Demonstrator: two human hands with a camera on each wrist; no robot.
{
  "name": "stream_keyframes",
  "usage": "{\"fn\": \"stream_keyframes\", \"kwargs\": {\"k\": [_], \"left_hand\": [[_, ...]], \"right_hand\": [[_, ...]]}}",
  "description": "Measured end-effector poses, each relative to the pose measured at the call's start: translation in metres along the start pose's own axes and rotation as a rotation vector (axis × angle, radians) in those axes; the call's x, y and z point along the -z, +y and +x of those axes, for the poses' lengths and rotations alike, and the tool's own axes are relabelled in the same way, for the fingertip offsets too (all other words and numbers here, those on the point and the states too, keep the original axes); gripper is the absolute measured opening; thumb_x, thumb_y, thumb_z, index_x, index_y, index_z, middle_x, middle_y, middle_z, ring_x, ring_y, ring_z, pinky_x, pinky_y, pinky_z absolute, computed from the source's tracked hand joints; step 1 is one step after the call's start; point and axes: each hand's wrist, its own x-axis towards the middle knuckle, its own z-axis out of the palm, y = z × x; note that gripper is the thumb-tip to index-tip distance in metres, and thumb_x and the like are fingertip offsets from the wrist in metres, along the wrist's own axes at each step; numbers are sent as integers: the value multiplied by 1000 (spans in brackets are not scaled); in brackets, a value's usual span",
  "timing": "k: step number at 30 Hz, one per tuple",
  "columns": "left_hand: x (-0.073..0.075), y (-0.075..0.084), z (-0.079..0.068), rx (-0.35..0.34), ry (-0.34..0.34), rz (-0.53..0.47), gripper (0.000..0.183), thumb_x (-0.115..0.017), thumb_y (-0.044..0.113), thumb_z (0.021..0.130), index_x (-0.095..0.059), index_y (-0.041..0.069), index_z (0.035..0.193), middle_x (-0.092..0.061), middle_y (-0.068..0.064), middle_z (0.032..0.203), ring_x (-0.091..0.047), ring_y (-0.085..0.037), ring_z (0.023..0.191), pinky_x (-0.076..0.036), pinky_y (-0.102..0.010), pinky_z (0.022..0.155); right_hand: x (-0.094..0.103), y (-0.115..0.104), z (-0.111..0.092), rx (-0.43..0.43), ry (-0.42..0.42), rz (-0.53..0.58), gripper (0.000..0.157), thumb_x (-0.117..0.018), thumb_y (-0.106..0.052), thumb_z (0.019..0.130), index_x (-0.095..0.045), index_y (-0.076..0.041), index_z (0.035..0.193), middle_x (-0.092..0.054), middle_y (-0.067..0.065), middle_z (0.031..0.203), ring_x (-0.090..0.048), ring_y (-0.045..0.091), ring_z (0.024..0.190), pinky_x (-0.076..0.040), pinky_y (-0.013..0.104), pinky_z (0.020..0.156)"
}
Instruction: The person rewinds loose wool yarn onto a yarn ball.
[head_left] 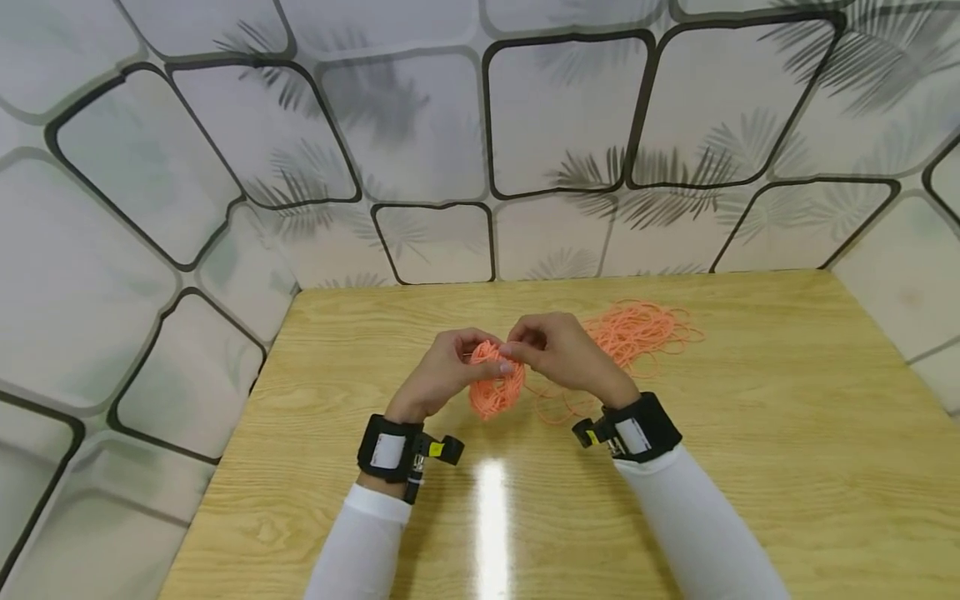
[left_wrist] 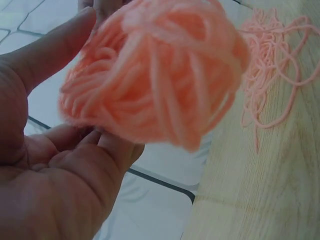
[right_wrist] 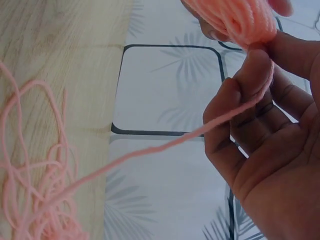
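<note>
A wound ball of coral-orange yarn [head_left: 495,392] is held above the table, with a small opening near its middle. My left hand [head_left: 442,371] grips it from the left, thumb across the near side and fingers behind. In the left wrist view the yarn ball [left_wrist: 155,75] fills the upper middle, its strands crossing. My right hand [head_left: 562,350] is at the ball's upper right and pinches the yarn strand between thumb and index finger. From those fingers, in the right wrist view, a single strand [right_wrist: 165,145] runs down to the loose yarn [right_wrist: 50,200].
A tangled heap of the same yarn [head_left: 637,329] lies on the wooden table [head_left: 787,433] behind my right hand, with loose loops trailing toward the ball. A patterned wall covering [head_left: 562,117] rises at the table's back edge. Both wrists wear black camera straps [head_left: 645,429].
</note>
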Motion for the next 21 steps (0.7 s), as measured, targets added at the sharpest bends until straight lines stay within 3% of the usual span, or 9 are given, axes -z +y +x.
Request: {"fn": "stream_keyframes", "kwargs": {"k": [6, 11, 16, 21], "left_hand": [[-2, 3, 0, -12, -5, -47, 36, -73, 18, 77, -60, 4, 108, -60, -15, 104, -60, -27, 90, -49, -39, 73], [1, 6, 0, -33, 27, -246, 37, -70, 14, 79, -56, -1, 110, -60, -17, 103, -60, -23, 89, -49, -37, 76], [1, 8, 1, -85, 202, -385, 39, -70, 15, 80, -55, -3, 111, -60, -12, 98, -60, -18, 86, -48, -31, 74], [-2, 7, 5, -127, 436, -388, 38, -74, 17, 76, -58, -2, 105, -60, -12, 95, -59, -17, 82, -48, -28, 69]], "right_hand": [[-1, 10, 6, -110, -6, 168, 25, -60, -40, 86, -64, -16, 90, -59, 5, 73, -49, 23, 54, -40, 33, 49], [-6, 23, 8, -155, 1, 345, 27, -55, -37, 91, -64, -12, 92, -50, 13, 69, -40, 26, 53, -32, 32, 47], [-19, 25, 5, -127, -73, 292, 29, -43, -28, 98, -59, -8, 84, -49, 18, 68, -43, 25, 53, -36, 32, 48], [-29, 16, -4, -118, -192, 120, 25, -42, -28, 99, -62, -15, 92, -57, 16, 76, -49, 20, 54, -41, 31, 50]]}}
